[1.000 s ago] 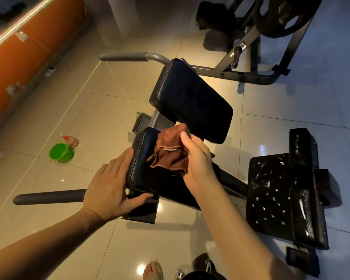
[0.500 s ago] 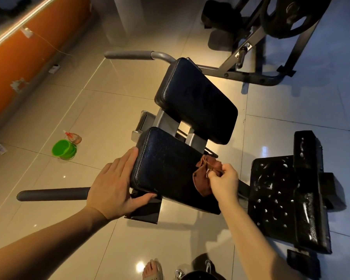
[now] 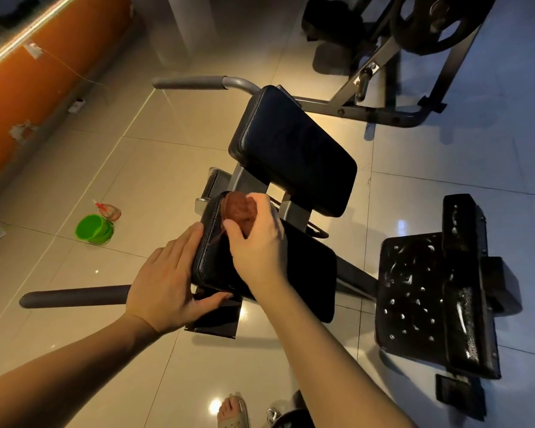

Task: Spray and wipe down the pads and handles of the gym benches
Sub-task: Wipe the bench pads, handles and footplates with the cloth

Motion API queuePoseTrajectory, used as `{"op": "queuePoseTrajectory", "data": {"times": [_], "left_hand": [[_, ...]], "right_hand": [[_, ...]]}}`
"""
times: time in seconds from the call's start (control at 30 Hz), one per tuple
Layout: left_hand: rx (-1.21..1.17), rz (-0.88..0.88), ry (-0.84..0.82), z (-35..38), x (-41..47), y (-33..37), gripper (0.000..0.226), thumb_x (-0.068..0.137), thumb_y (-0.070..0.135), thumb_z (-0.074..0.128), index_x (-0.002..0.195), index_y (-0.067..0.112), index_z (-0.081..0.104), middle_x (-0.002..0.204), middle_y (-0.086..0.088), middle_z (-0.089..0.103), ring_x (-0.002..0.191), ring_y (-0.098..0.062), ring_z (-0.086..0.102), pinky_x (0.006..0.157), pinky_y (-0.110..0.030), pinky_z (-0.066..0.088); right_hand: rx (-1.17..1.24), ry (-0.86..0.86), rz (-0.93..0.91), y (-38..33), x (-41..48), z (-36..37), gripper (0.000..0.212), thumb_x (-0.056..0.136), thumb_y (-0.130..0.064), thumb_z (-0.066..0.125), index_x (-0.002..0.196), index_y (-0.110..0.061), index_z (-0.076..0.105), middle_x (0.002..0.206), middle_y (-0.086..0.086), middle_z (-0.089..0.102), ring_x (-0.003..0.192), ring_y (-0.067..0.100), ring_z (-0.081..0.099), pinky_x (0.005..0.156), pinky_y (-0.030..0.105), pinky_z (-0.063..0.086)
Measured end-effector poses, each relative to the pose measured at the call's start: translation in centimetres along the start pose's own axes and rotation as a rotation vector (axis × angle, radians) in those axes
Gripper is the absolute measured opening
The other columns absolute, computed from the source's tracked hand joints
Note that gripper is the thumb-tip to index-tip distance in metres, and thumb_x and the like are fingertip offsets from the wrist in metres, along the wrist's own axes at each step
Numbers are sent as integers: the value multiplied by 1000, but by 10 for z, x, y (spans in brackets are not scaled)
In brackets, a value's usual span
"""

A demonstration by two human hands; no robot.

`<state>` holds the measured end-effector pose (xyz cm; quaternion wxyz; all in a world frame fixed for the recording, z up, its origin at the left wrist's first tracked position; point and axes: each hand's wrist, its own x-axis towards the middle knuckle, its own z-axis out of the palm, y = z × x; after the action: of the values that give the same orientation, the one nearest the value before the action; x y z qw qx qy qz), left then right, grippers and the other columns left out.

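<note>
sandalled toes (image 3: 233, 412) at the bottom edge, on the tiled floor (image 3: 155, 186). just above them, the wiping step in hand, judging by the grip: left hand (image 3: 167, 282) laid flat, fingers straight along the left side of the near pad (image 3: 294, 273), thumb spread under its near corner, bracing it and holding nothing. right hand (image 3: 257, 245) curled round a bunched brown cloth (image 3: 240, 210), pressing it onto that pad's far left corner. near handle (image 3: 74, 299) jutting out leftward from behind the left hand. to the right, a glossy studded foot plate (image 3: 420, 291). further off, the far pad (image 3: 294, 149), raised and tilted, and the far handle (image 3: 187, 82) beyond it. on the floor to the left, well apart from the bench, a green bucket (image 3: 93, 229) with a spray bottle (image 3: 108, 210) lying just beside it. next, probably: dragging the cloth across the near pad with the brace kept on, then moving to the far pad and both handles, with a firm wrap-around grip on the bars.
</note>
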<state>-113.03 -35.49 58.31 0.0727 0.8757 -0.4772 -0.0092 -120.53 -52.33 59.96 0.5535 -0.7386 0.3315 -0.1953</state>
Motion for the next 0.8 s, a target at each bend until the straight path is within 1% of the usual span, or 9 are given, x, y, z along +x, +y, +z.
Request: {"op": "queuePoseTrajectory", "data": {"times": [0.1,0.23,0.33,0.4,0.5,0.57,0.67,0.73,0.8], "left_hand": [[-10,0,5,1,0,-1,115,80,90,42,160,10,22,157,-16,43,134,-35,53,107,-46,44],[-17,-6,3,2,-1,-3,116,79,90,44,161,11,21,158,-15,42,136,-35,50,110,-45,39],[-13,2,4,2,-2,-3,116,79,89,44,161,11,20,158,-15,42,135,-35,50,110,-46,41],[-18,4,7,2,-2,-3,116,80,90,43,161,10,20,157,-16,42,134,-35,51,109,-46,42],[-23,5,18,2,-2,-2,116,80,90,43,162,11,20,156,-15,44,132,-34,53,108,-46,44],[-24,10,28,2,-3,-3,115,81,90,44,161,10,21,155,-15,45,129,-32,54,107,-44,44],[-42,27,40,2,-3,-4,115,81,88,47,161,10,22,155,-13,45,127,-29,54,105,-42,47],[-53,39,42,2,-3,-5,116,80,87,52,161,9,23,156,-12,44,129,-28,53,106,-41,46],[-66,38,35,3,-3,-8,115,80,87,52,161,10,23,157,-11,43,130,-28,52,108,-41,44]], "right_hand": [[-44,98,67,45,11,-10,33,97,-24,65,126,-30,54,129,-6,56,119,15,52,92,31,51],[26,254,349,137,8,-57,21,98,-20,63,118,-25,59,115,-3,64,115,23,61,82,27,52],[-78,290,520,164,-4,-83,14,98,-18,64,110,-23,60,109,2,65,114,31,62,91,42,54],[-47,290,483,145,1,-85,13,98,-17,65,109,-21,59,106,-1,63,114,30,61,91,39,51],[106,204,248,75,37,-65,25,95,-15,68,119,-20,61,113,-6,62,113,17,59,90,25,46],[93,52,38,24,62,-42,29,94,-14,70,120,-24,62,116,-8,64,110,10,60,88,18,50],[15,-226,-174,-13,83,-11,25,94,-10,68,115,-23,66,114,-7,68,110,8,63,97,24,53],[-11,-289,-161,-3,81,-9,27,94,-7,65,119,-18,67,117,-5,67,112,6,63,100,21,52],[-76,-228,-25,30,71,-28,27,97,-9,64,121,-19,66,118,-6,66,114,9,62,102,26,52]]}}
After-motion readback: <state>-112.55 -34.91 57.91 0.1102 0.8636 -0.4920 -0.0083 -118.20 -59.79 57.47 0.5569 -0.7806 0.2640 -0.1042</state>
